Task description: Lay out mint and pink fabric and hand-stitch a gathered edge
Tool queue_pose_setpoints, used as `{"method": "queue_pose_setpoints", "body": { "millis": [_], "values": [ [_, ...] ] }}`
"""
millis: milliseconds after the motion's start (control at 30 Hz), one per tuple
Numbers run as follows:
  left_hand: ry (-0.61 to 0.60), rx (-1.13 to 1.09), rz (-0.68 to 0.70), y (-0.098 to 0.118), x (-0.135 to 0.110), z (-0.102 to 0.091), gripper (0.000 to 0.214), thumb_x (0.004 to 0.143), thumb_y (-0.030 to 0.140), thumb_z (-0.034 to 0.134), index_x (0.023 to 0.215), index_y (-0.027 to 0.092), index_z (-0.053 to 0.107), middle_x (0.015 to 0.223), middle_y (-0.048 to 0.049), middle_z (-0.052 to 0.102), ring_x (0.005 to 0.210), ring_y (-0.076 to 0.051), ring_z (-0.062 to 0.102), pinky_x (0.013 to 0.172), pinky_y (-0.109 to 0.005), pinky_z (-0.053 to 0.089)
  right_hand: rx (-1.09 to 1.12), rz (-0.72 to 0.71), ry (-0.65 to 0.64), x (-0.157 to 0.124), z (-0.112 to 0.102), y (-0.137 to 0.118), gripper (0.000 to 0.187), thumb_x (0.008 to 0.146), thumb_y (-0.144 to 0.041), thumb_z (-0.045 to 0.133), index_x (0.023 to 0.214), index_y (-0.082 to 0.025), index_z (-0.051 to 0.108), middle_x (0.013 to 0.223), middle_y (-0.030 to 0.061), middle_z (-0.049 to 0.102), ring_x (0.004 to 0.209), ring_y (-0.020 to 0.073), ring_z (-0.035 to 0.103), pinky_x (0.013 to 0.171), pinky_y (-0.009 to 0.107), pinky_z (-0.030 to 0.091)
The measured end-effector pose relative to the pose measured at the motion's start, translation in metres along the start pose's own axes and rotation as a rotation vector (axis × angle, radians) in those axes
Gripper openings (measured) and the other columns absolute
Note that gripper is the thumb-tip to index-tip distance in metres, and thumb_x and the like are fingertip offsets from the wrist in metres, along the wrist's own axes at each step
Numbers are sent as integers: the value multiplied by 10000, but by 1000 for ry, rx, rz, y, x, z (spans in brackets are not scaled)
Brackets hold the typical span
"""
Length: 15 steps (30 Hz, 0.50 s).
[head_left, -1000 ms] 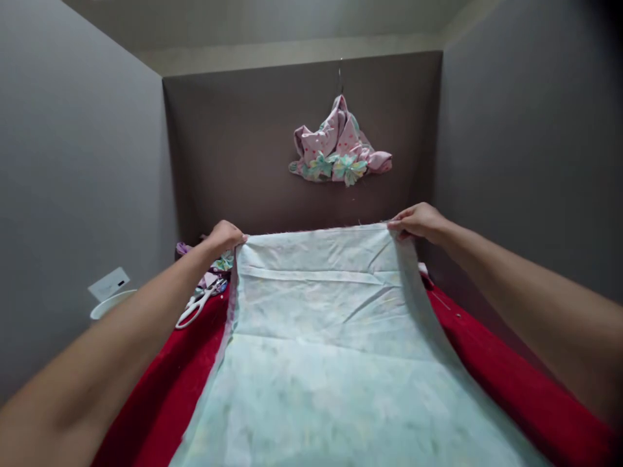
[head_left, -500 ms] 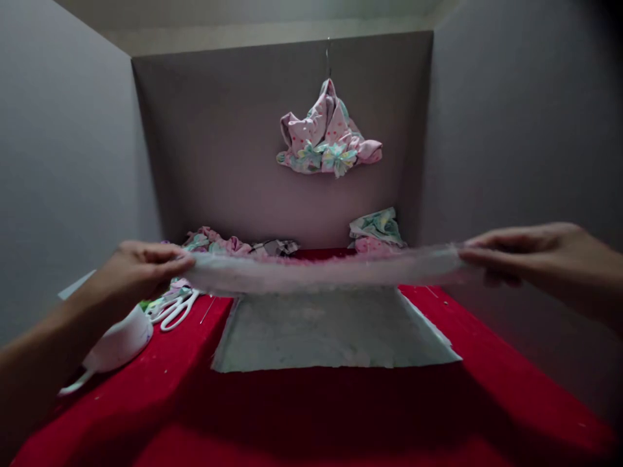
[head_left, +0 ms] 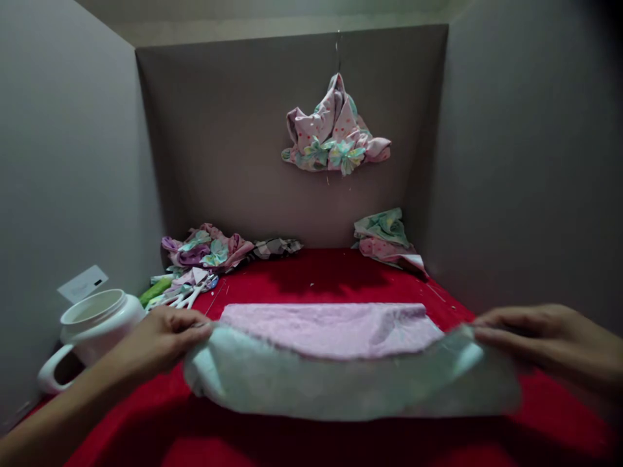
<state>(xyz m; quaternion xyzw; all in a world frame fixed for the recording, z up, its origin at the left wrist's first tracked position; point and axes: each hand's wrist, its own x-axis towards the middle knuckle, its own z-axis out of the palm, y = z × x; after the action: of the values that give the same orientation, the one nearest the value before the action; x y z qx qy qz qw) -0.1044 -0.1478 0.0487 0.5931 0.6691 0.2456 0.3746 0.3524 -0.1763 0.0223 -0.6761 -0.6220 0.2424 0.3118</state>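
Cloth point(head_left: 341, 389) low in the centre of the frame, stretched side to side and sagging in the middle, pale mint on the near face, pink on the flap lying away behind it. Left hand point(head_left: 163, 334) at lower left, fingers curled shut with the thumb on top, pinching the cloth's left end. Right hand point(head_left: 545, 337) at lower right, fingers nearly straight and pressed together over the right end, gripping it, with the underside of the grip out of sight. Beneath the cloth, red table cover point(head_left: 316, 272), the pink flap resting on it. Just left of the left hand, white jar point(head_left: 92, 321) with a handle and no lid. Further back at mid left, scissors point(head_left: 187, 298) beside a heap of scraps point(head_left: 209, 250); at mid right, folded pieces point(head_left: 387, 240) against the wall. Upper centre, pink bundle point(head_left: 335, 133) with bows — hanging on the brown back wall point(head_left: 233, 143).
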Motion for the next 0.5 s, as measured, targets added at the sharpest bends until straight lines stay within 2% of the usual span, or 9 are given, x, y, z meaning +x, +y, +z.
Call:
{"method": "queue_pose_setpoints", "body": {
  "millis": [67,167,233,367,500],
  "values": [
    [34,-33,52,-3,33,7,323,478,500,575,540,189,632,450,9,496,401,-94,346,411,-219,247,60,40,-103,36,8,1,367,548,-567,637,602,-206,680,502,61,535,447,149,440,401,257,332],
    [112,44,112,-16,78,18,295,538,434,541,551,144,593,482,-9,509,441,-106,395,437,-217,278,75,42,-109,81,27,13,297,567,-457,656,602,-162,655,443,27,479,409,110,384,401,240,268],
    [143,83,130,-25,98,27,273,561,409,515,524,142,558,463,-2,480,437,-104,384,438,-216,269,75,51,-101,100,43,25,274,571,-421,656,616,-151,639,452,22,491,413,104,393,411,233,267],
    [181,135,173,-40,111,40,280,603,411,494,527,147,547,482,8,474,474,-109,399,461,-211,275,107,88,-81,108,69,44,317,606,-464,610,653,-151,607,469,4,494,415,96,403,413,217,276],
    [188,169,187,-48,109,43,302,657,417,477,619,146,606,561,-4,545,542,-127,458,497,-210,311,143,126,-92,103,74,50,379,637,-520,581,690,-146,600,468,-9,471,404,83,382,406,211,262]
  ]
}}
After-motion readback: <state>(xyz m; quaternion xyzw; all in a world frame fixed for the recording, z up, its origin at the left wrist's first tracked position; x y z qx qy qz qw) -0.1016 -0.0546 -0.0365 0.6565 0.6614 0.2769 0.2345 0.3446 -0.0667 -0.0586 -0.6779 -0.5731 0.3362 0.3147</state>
